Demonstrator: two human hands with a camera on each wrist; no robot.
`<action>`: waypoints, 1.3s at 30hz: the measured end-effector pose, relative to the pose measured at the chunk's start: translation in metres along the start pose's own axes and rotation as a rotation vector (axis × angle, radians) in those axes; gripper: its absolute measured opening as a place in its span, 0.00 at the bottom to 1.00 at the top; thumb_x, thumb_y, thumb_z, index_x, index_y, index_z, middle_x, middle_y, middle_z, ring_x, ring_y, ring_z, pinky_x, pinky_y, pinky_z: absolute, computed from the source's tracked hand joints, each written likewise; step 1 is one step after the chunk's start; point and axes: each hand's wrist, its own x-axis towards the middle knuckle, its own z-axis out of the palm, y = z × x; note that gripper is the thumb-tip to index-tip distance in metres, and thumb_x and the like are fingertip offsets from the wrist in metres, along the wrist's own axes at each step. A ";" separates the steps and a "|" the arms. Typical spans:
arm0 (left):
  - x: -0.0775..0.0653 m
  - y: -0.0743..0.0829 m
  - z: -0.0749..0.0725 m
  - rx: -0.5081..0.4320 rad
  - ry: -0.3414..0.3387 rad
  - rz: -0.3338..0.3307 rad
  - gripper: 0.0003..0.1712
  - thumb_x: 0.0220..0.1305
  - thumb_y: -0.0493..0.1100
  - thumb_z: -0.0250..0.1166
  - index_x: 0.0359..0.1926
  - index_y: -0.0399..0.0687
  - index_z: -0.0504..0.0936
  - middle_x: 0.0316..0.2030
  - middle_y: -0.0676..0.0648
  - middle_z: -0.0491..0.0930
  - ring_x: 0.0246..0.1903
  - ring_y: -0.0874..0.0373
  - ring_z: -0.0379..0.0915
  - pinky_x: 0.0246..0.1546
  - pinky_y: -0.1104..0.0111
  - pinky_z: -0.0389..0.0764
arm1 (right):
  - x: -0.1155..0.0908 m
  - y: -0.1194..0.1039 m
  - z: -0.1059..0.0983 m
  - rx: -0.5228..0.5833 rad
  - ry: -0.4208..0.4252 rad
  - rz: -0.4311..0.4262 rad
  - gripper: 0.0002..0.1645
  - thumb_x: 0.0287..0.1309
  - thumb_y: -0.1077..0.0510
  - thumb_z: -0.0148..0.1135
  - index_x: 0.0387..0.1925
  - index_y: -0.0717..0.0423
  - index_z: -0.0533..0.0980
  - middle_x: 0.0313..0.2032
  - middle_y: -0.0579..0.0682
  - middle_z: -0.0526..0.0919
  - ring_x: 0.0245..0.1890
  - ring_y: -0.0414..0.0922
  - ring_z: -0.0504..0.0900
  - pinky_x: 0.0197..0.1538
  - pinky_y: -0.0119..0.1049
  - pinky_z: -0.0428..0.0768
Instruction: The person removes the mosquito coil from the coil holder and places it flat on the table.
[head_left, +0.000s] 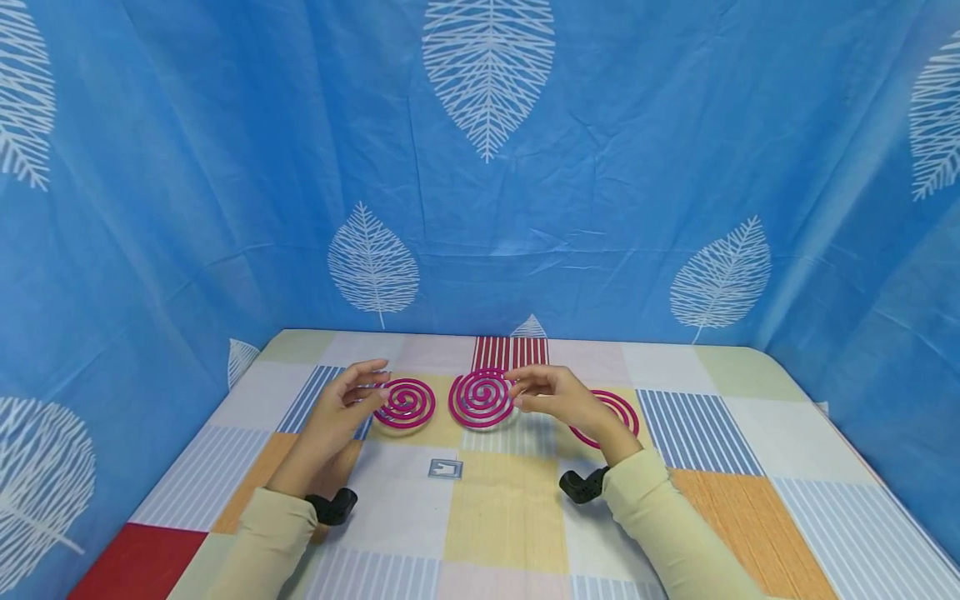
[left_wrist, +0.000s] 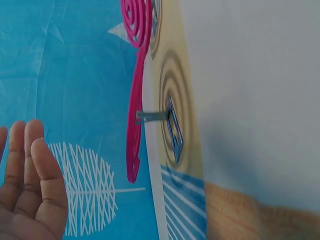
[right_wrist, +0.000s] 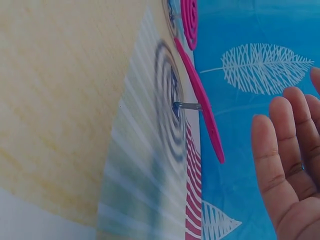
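Magenta coil (head_left: 625,407) (right hand (head_left: 562,397) across), curtain (head_left: 600,167) behind

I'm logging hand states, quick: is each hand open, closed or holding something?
Left hand: open, holding nothing, near the left pink coil.
Right hand: open, holding nothing, near the middle pink coil.

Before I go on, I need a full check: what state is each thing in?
Left coil, raised on left stand
Middle coil, tilted, raised on middle stand
Right coil, partly hidden; support unclear
Left grip, empty, near left coil
Right grip, empty, near middle coil
Small square, flat on table
Curtain, hanging, creased
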 end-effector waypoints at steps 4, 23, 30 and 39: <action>0.001 -0.004 -0.004 0.010 -0.020 0.008 0.26 0.80 0.40 0.65 0.73 0.37 0.74 0.67 0.32 0.78 0.63 0.38 0.75 0.54 0.77 0.77 | 0.005 0.000 0.002 -0.029 -0.003 -0.026 0.28 0.70 0.67 0.67 0.67 0.76 0.75 0.53 0.73 0.85 0.49 0.44 0.86 0.52 0.30 0.84; 0.002 -0.012 -0.018 0.042 -0.092 -0.018 0.27 0.80 0.37 0.65 0.73 0.31 0.72 0.67 0.28 0.76 0.60 0.36 0.76 0.49 0.71 0.81 | 0.020 -0.002 0.014 -0.131 0.023 -0.092 0.29 0.64 0.68 0.75 0.63 0.75 0.77 0.50 0.70 0.86 0.46 0.44 0.86 0.55 0.40 0.87; 0.001 -0.015 -0.022 0.070 -0.107 0.018 0.25 0.79 0.34 0.63 0.71 0.27 0.72 0.65 0.26 0.77 0.58 0.35 0.78 0.48 0.69 0.81 | 0.023 -0.003 0.016 -0.206 -0.009 -0.113 0.26 0.64 0.69 0.73 0.62 0.75 0.79 0.45 0.67 0.88 0.42 0.45 0.86 0.48 0.37 0.86; 0.002 -0.019 -0.023 0.102 -0.085 -0.018 0.26 0.79 0.35 0.63 0.71 0.27 0.73 0.64 0.26 0.77 0.59 0.32 0.78 0.48 0.67 0.84 | 0.032 -0.005 0.018 -0.286 -0.025 -0.118 0.23 0.64 0.70 0.71 0.60 0.74 0.81 0.40 0.55 0.89 0.40 0.43 0.86 0.44 0.34 0.86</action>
